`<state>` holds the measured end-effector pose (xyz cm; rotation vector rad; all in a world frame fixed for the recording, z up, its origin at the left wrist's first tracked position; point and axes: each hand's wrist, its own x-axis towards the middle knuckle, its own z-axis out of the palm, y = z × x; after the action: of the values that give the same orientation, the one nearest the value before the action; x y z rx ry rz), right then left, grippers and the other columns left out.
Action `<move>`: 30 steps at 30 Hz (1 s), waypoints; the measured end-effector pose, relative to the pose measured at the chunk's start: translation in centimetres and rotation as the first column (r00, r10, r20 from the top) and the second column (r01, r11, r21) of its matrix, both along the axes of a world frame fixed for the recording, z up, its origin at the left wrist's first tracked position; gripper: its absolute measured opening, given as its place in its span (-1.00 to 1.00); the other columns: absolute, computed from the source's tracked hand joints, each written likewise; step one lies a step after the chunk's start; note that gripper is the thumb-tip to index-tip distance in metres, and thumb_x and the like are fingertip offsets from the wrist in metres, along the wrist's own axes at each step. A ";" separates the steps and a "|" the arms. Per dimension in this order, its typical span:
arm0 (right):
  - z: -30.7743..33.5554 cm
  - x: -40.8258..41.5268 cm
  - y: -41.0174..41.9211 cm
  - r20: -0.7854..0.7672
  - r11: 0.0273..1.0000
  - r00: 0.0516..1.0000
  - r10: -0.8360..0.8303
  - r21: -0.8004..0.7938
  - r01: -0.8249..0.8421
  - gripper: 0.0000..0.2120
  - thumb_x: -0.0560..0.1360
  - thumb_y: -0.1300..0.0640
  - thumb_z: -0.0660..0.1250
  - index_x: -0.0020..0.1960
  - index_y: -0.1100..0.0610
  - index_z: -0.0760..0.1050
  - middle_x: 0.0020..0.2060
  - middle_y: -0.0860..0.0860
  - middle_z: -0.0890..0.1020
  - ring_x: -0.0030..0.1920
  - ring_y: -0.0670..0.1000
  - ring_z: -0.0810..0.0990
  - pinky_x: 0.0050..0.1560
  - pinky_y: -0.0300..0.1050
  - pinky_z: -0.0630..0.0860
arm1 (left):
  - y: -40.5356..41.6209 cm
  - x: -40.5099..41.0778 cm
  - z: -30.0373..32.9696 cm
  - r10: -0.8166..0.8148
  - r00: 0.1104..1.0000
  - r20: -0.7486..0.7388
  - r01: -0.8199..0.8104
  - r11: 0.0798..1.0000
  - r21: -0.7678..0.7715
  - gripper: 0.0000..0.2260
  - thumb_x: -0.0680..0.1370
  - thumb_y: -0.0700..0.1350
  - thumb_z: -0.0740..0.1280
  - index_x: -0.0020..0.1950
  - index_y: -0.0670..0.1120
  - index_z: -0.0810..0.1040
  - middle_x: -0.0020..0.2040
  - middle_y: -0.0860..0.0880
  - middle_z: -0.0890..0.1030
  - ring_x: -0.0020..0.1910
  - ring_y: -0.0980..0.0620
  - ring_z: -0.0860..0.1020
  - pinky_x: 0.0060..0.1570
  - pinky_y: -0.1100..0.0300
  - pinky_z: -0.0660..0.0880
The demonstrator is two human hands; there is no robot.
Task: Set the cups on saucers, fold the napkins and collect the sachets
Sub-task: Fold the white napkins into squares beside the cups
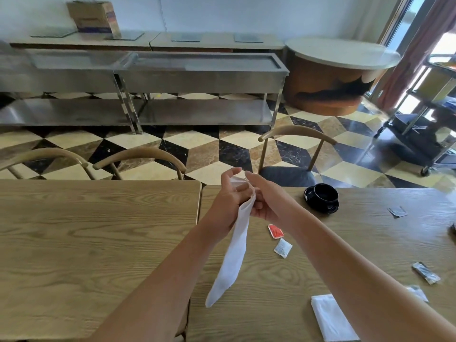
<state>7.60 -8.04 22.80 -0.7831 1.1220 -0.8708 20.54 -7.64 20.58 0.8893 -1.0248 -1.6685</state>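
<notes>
We're on the napkin step: both hands, left hand point(228, 196) and right hand point(265, 198), pinch the hanging white napkin point(234, 253). Next we probably need it flat on the table point(98, 230).

folded napkin point(332, 319) – cut by bottom edge | far-right object point(453, 228) – cropped, unidentifiable

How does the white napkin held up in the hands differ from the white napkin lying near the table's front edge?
The held napkin hangs in the air as a long, loose strip, gripped at its top by the left hand and right hand; the lying napkin rests flat on the table, untouched. The held napkin is unfolded and drooping; the lying napkin is a compact folded rectangle. Both are plain white.
</notes>
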 end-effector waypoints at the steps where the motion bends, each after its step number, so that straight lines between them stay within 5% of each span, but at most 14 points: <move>1: -0.1 -0.1 0.0 -0.036 0.999 0.999 0.026 -0.018 -0.026 -0.74 0.57 -0.05 0.37 -0.07 0.16 0.55 -0.47 -0.01 0.46 -0.51 -0.09 0.40 -0.38 -0.21 0.50 | -0.1 -0.1 -0.3 -0.007 1.000 0.009 0.007 1.000 -0.003 -0.52 0.53 -0.23 0.37 0.35 0.12 0.30 -0.19 -0.06 0.72 -0.18 -0.04 0.68 -0.20 0.11 0.62; 4: -0.3 -0.3 -0.1 -0.081 0.999 0.996 0.031 -0.040 -0.034 -0.82 0.60 0.06 0.31 -0.05 0.17 0.53 -0.48 -0.01 0.49 -0.53 -0.09 0.44 -0.42 -0.19 0.51 | -0.5 -0.3 -0.9 -0.034 0.999 0.038 0.034 0.999 -0.006 -0.49 0.50 -0.21 0.38 0.35 0.16 0.30 -0.18 0.00 0.74 -0.18 -0.03 0.69 -0.22 0.13 0.61; 8: -1.0 -0.6 -0.3 -0.132 0.999 0.991 -0.012 -0.054 0.005 -0.89 0.58 0.25 0.16 0.08 0.19 0.42 -0.44 0.05 0.42 -0.51 -0.05 0.40 -0.42 -0.13 0.53 | -0.7 0.2 -1.9 -0.005 0.998 0.064 0.003 1.000 0.027 -0.55 0.51 -0.20 0.41 0.30 0.10 0.33 -0.09 -0.15 0.72 -0.20 -0.05 0.69 -0.23 0.12 0.62; 12: -2.2 -1.6 -1.2 -0.243 0.997 0.970 -0.011 -0.072 -0.007 -0.79 0.58 0.35 0.13 0.19 0.21 0.36 -0.47 0.03 0.36 -0.50 -0.03 0.40 -0.39 -0.11 0.54 | -1.0 2.2 -3.3 0.131 0.972 0.194 -0.147 0.987 0.068 -0.59 0.50 -0.17 0.37 0.32 -0.10 0.37 -0.15 -0.04 0.62 -0.28 0.13 0.64 -0.34 0.24 0.54; 15: -2.5 -3.2 -2.6 -0.268 0.997 0.960 -0.082 -0.017 0.080 -0.92 0.60 0.37 0.15 0.04 0.28 0.40 -0.41 0.08 0.39 -0.49 -0.02 0.46 -0.35 -0.06 0.62 | -2.0 3.8 -4.2 0.310 0.930 0.198 -0.342 0.927 0.156 -0.67 0.52 -0.26 0.32 0.25 -0.10 0.36 -0.16 -0.09 0.57 -0.31 0.06 0.57 -0.37 0.18 0.52; 17: -2.8 -4.2 -3.8 -0.275 0.979 0.948 -0.161 0.076 0.188 -0.82 0.65 0.33 0.16 -0.13 0.25 0.40 -0.37 0.14 0.51 -0.47 0.01 0.58 -0.36 -0.04 0.68 | -3.2 4.9 -4.9 0.416 0.872 0.257 -0.466 0.867 0.178 -0.71 0.54 -0.29 0.29 0.24 -0.14 0.36 -0.16 -0.16 0.58 -0.36 0.06 0.57 -0.35 0.18 0.56; 21: -3.2 -4.8 -6.2 -0.300 0.958 0.937 -0.180 0.161 0.236 -0.83 0.70 0.27 0.11 -0.02 0.26 0.42 -0.19 0.15 0.65 -0.27 0.00 0.64 -0.25 -0.18 0.60 | -5.2 6.2 -5.3 0.491 0.782 0.382 -0.591 0.779 0.209 -0.75 0.56 -0.31 0.35 0.18 -0.17 0.39 -0.11 -0.25 0.67 -0.33 0.00 0.64 -0.17 0.12 0.68; 25: -1.6 -4.6 -9.2 -0.321 0.972 0.917 -0.236 -0.066 0.226 -0.77 0.68 0.28 0.13 0.25 0.29 0.48 0.15 0.20 0.65 0.02 0.09 0.72 -0.06 -0.12 0.64 | -8.1 6.1 -1.8 0.594 0.704 0.389 -0.659 0.750 0.047 -0.80 0.55 -0.33 0.34 0.09 -0.10 0.43 -0.04 -0.20 0.65 -0.29 -0.01 0.67 -0.11 0.10 0.69; 30: 3.2 -4.6 -11.3 -0.143 0.895 0.906 -0.398 -0.278 0.349 -0.82 0.69 0.22 0.11 0.16 0.09 0.46 0.01 0.08 0.62 -0.21 -0.07 0.75 -0.19 -0.15 0.70 | -10.6 6.0 5.1 0.697 0.670 0.256 -0.682 0.714 -0.159 -0.63 0.47 -0.29 0.36 0.23 -0.01 0.52 -0.11 -0.09 0.66 -0.20 0.04 0.68 -0.15 0.19 0.67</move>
<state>2.97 -19.34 26.04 -0.8856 1.3857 -1.2997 26.57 -18.23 25.68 1.3267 -0.7623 -0.8648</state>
